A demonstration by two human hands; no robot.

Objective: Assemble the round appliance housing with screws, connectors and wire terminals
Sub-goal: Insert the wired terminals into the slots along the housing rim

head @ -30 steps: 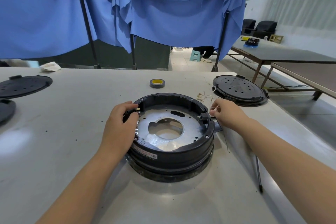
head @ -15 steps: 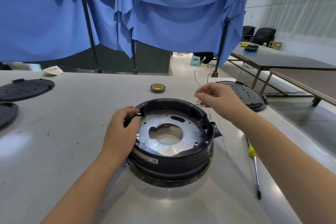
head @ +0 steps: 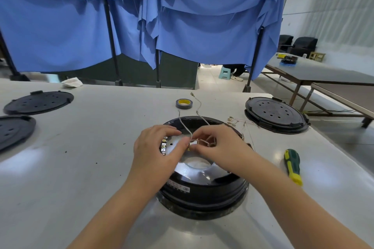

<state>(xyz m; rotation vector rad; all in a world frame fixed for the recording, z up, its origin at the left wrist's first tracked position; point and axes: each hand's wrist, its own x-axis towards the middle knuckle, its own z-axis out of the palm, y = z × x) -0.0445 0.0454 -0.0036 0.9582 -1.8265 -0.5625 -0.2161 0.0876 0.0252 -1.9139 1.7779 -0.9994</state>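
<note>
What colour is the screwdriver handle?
Green and yellow screwdriver handle; head view, right of the housing.

1. A workshop or small assembly hall: a long pale grey desk (head: 60, 168) carries round black perforated plastic covers (head: 38, 102), a grey roll of tape (head: 183, 103) and a green-and-yellow screwdriver (head: 292, 166).
2. Blue cloth screens (head: 202, 26) hang on dark poles.
3. Another long desk (head: 323, 73) stands on a tiled floor (head: 210, 85).

One head-worn wide-angle camera looks forward and down. It sits close above the white table (head: 60, 168) (edges bowed).
</note>
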